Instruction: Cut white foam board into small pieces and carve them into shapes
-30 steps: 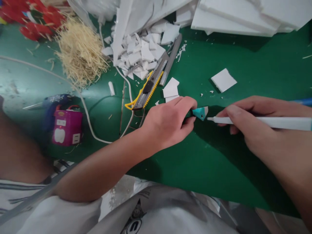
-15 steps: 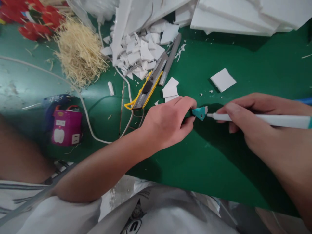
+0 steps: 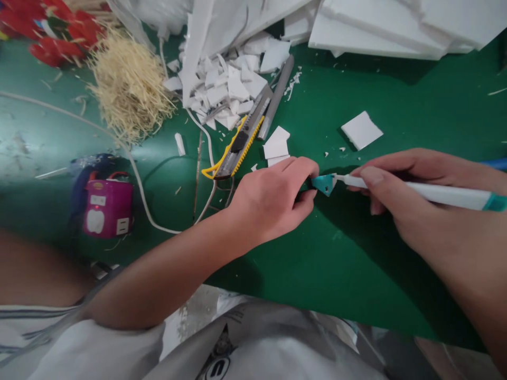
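Pinched between the thumb and fingers of my left hand (image 3: 273,198) is a small teal piece (image 3: 322,184) with a white tip and a dark hole; its other end is hidden in the fingers. My right hand (image 3: 404,184) grips a white marker pen (image 3: 443,195) with a teal rear end. The pen's thin tip touches, or nearly touches, the white edge of the piece. Just beyond my left hand lie white foam scraps (image 3: 277,145) and a yellow and grey utility knife (image 3: 240,140).
A grey rod (image 3: 277,97) lies beside the knife. Behind are a heap of foam bits (image 3: 233,87), stacked white foam sheets (image 3: 388,26) and a pile of straw-like shreds (image 3: 130,87). A purple box (image 3: 109,206) and white cable (image 3: 137,179) are at left; a foam square (image 3: 362,130) is at right.
The pen's tip has shifted slightly up and left onto the white edge of the teal piece, while its rear end has tilted down. My left hand has stayed nearly still.
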Demonstrator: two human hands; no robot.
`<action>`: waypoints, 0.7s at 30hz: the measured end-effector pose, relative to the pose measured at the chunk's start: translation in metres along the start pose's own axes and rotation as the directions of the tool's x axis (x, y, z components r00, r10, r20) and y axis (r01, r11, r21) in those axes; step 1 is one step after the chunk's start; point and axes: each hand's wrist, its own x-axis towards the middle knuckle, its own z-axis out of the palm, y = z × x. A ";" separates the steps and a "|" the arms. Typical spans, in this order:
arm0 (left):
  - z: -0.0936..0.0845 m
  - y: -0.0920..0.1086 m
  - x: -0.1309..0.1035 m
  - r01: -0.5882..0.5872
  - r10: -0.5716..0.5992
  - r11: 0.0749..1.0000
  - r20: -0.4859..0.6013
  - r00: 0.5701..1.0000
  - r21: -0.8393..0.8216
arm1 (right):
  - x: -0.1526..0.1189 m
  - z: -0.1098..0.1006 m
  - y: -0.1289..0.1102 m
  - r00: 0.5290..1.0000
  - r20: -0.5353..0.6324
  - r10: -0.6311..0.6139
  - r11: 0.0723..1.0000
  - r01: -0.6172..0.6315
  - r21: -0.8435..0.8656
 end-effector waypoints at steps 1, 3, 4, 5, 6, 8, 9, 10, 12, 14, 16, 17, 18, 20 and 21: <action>0.000 0.000 0.000 -0.002 0.002 1.000 -0.003 1.000 -0.002 | 0.000 0.000 0.001 1.000 0.014 0.010 1.000 -0.010 -0.022; 0.000 0.000 0.000 -0.005 0.004 1.000 -0.005 1.000 -0.004 | 0.000 0.000 0.003 1.000 0.015 0.000 0.999 0.001 -0.051; 0.000 0.000 0.000 -0.005 0.005 1.000 -0.006 1.000 -0.005 | 0.000 0.001 0.005 1.000 -0.007 -0.028 0.999 0.027 -0.044; -0.001 -0.001 0.000 -0.006 0.006 1.000 -0.008 1.000 -0.004 | 0.001 0.001 0.007 0.998 -0.031 -0.059 0.998 0.058 -0.028; -0.001 -0.001 -0.001 -0.006 0.006 1.000 -0.006 1.000 -0.002 | 0.002 0.002 0.010 0.995 -0.052 -0.084 0.996 0.084 -0.010; -0.001 -0.001 -0.001 -0.004 0.004 1.000 -0.002 1.000 0.003 | 0.003 0.003 0.014 0.996 -0.050 -0.071 0.997 0.071 -0.016; -0.001 0.000 -0.001 -0.003 0.003 1.000 -0.001 1.000 0.006 | 0.003 0.004 0.016 0.998 -0.046 -0.052 0.998 0.050 -0.030; -0.001 0.000 -0.001 -0.002 0.002 1.000 0.001 1.000 0.009 | 0.003 0.004 0.016 0.998 -0.045 -0.038 0.998 0.036 -0.042; 0.000 0.000 0.000 0.001 -0.001 1.000 0.001 1.000 0.011 | 0.003 0.004 0.015 0.996 -0.068 -0.050 0.998 0.047 -0.037; 0.000 0.000 0.000 0.003 -0.003 1.000 0.004 1.000 0.011 | 0.002 0.003 0.010 0.995 -0.070 -0.067 0.998 0.066 -0.012; 0.000 0.000 0.000 0.003 -0.003 1.000 0.008 1.000 0.010 | 0.001 0.002 0.004 1.000 -0.022 -0.015 1.000 0.014 -0.017; 0.000 0.000 0.000 0.001 -0.001 1.000 0.007 1.000 0.010 | 0.001 0.001 0.001 1.000 0.004 0.031 0.999 -0.031 -0.029; 0.000 0.000 0.000 -0.003 0.002 1.000 0.007 1.000 0.011 | 0.000 0.001 -0.002 0.998 0.013 0.066 0.997 -0.065 -0.028; 0.000 -0.001 -0.001 -0.009 0.009 1.000 0.004 1.000 0.015 | 0.000 0.001 -0.003 0.995 0.009 0.097 0.995 -0.097 0.024; 0.000 -0.001 -0.001 -0.010 0.010 1.000 0.002 1.000 0.017 | 0.001 0.001 -0.003 0.996 0.002 0.085 0.995 -0.085 0.055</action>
